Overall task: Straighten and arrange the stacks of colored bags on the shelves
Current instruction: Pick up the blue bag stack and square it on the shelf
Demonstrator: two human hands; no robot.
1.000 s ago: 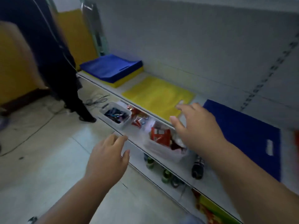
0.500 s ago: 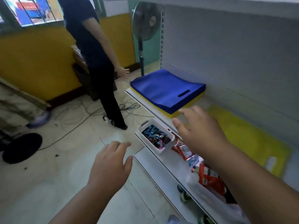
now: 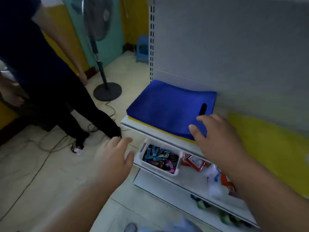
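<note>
A stack of blue bags [image 3: 167, 108] lies on the left end of the white shelf [image 3: 133, 126], with yellow bags showing under its front edge. A stack of yellow bags [image 3: 267, 144] lies to its right. My right hand [image 3: 215, 138] hovers over the blue stack's near right corner, fingers spread and holding nothing; whether it touches the bags is unclear. My left hand [image 3: 115, 158] is out over the floor, left of the shelf below, fingers relaxed and empty.
A white bin of wrapped sweets [image 3: 159, 158] and red snack packets [image 3: 192, 162] sit on the lower shelf. A person in dark clothes [image 3: 41, 72] stands at the left. A standing fan [image 3: 103, 67], cables on the floor and a blue stool [image 3: 143, 49] are behind.
The view has swung left along the shelf, from the yellow bags to the blue stack at its end. My right hand now reaches over the blue stack's corner. Both hands stay empty.
</note>
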